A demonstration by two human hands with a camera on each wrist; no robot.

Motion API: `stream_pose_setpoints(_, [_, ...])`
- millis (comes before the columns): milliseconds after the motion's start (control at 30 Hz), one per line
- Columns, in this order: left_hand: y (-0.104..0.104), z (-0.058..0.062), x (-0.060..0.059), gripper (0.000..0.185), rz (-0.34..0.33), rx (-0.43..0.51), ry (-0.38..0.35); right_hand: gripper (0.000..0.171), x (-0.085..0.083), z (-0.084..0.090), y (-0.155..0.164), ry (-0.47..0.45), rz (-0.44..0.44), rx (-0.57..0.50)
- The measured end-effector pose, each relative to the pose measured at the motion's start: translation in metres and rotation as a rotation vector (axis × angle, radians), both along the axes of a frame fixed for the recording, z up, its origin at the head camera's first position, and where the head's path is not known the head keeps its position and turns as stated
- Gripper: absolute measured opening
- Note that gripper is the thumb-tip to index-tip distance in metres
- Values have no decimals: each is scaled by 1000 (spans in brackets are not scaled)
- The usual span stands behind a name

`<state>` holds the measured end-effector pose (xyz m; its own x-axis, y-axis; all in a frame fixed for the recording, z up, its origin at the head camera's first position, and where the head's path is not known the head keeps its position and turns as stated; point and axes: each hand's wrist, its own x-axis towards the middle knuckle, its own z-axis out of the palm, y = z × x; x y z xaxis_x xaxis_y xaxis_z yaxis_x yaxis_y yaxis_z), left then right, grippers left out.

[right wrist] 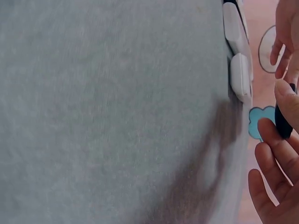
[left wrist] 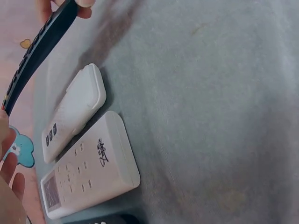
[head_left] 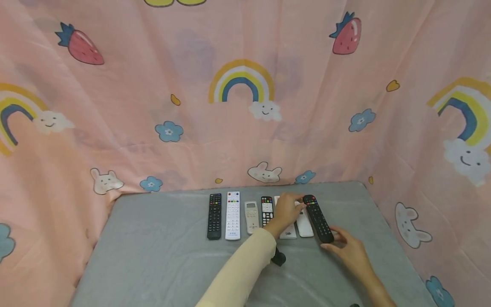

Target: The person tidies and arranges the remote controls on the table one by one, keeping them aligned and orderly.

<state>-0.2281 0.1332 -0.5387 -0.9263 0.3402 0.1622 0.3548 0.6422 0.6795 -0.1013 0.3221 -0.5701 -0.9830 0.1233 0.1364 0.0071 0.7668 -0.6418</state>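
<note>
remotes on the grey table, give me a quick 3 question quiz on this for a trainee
1. True or false: the black remote at the right end of the row is held by both hands.
2. How many remotes lie left of the left hand in the head view? A) two B) four C) six
3. Fill in: in the left wrist view, the two remotes lying flat beside the held one are ____ in colour.

Key
1. True: the left hand holds its far end, the right hand its near end.
2. B: a black remote, a long white remote, a small white remote and a black-and-white remote.
3. White: the smaller white remote and the larger white remote.
</note>
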Motion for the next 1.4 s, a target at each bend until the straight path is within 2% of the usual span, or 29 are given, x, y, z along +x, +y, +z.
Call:
stream_pose_setpoints(267, [10,-7,-6,41,3,-133,16,70,-10,-7,6,32,-10,26])
stream_pose_setpoints(533, [9,-20,-9,51,-38,-242,-38,69,-17,-16,7,55,8,2])
stream_pose_setpoints(600, [9,-23,-10,54,-43,-242,-52,69,-19,-17,6,37,7,6])
stream_pose_setpoints(800, [13,-19,-9,65,-65,-232,-97,70,-21,-20,4,-28,-4,14])
stream_pose_setpoints(1100, [18,-23,-14,74,-97,-291,-99,70,-23,-27,2,-32,-37,31])
stream_pose_setpoints(1400, [14,-24,-16,74,-118,-295,-112,69,-25,-28,-3,-35,-58,39])
